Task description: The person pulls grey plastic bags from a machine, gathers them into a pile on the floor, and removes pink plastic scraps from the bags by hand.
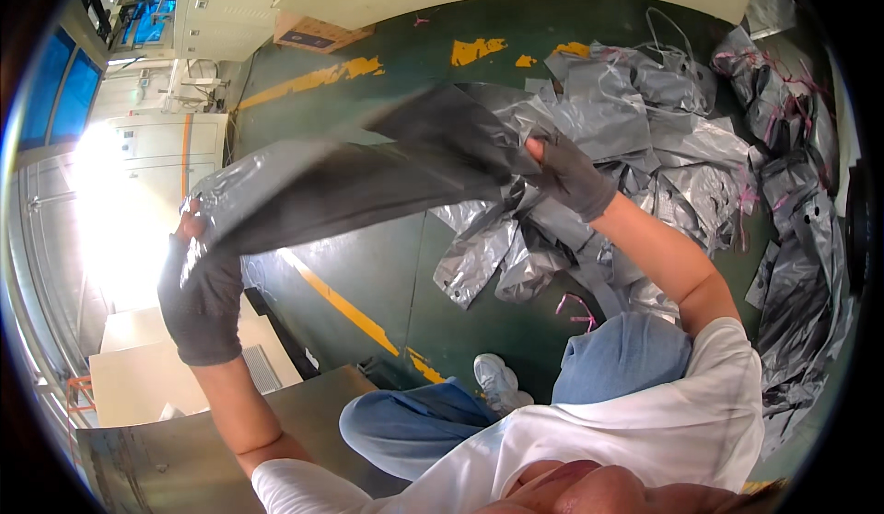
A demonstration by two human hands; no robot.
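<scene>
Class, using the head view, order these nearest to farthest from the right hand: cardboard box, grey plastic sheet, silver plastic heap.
1. Grey plastic sheet: in the right hand.
2. Silver plastic heap: floor, right of centre.
3. Cardboard box: floor, upper left.

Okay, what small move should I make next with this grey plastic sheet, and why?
Perhaps ease your left hand and right hand slightly apart: both grip the grey plastic sheet, but it bows and folds between them.

Left hand (201,298), right hand (573,175), grey sheet (368,187) between
</scene>
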